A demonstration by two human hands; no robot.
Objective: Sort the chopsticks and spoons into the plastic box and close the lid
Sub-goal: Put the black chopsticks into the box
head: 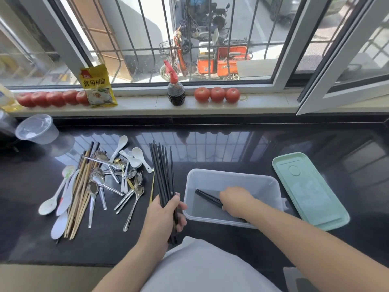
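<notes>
Right hand (235, 200) in plastic box (231, 178) — hiding black chopsticks' (207, 197) near ends.

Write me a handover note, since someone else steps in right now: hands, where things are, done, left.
Left hand: grip on a bundle of black chopsticks, held beside the box.
Right hand: inside the plastic box, laying down a few black chopsticks.
Done: only those few are in.
Left: the bundle, the wooden chopsticks and spoons piled on the counter, then the green lid, lying right of the box.
</notes>
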